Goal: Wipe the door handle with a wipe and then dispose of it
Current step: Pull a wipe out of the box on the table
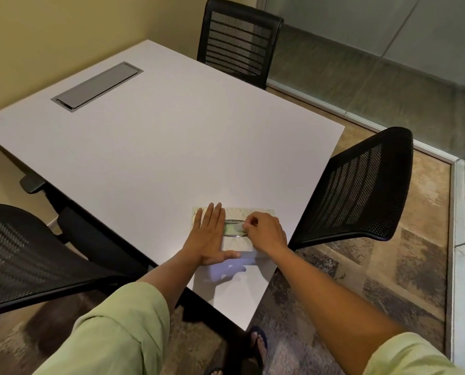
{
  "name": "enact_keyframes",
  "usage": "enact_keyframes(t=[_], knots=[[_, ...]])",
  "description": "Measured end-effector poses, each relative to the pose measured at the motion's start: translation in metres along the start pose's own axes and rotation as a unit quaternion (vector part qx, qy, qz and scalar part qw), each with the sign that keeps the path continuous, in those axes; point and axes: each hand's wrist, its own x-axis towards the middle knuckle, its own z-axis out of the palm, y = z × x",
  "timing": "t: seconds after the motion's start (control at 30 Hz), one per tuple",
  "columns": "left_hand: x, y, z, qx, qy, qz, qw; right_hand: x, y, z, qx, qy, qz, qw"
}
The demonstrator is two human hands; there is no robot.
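A tissue box [235, 243] on a white table [155, 147] is held flat by the left hand [211, 234] — a wipe [239, 227] is pinched at its opening by the right hand [265, 235].

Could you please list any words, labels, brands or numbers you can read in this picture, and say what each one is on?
No text can be read anywhere.
The tissue box under the left hand shows only a leaf-like pattern, no legible brand.
The right hand pinches a wipe at the box's opening; it is blank.
The table and its grey hatch carry no markings.
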Motion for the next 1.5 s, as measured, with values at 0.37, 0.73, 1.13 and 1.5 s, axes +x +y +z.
enact_keyframes(t=[0.37, 0.73, 1.13, 1.5], knots=[[0.0, 0.0, 0.0, -0.004, -0.006, -0.004, 1.0, -0.007, 0.001, -0.027, 0.046, 0.014, -0.019, 0.999], [0.0, 0.0, 0.0, 0.004, -0.007, 0.003, 1.0, -0.018, -0.006, -0.046, 0.062, 0.033, -0.046, 0.996], [-0.003, 0.0, -0.003, -0.002, 0.0, 0.011, 1.0, -0.021, -0.027, -0.07, 0.139, 0.075, -0.067, 0.985], [-0.006, 0.004, -0.018, -0.017, -0.039, -0.002, 0.999, -0.029, -0.02, -0.08, 0.265, 0.057, -0.058, 0.961]])
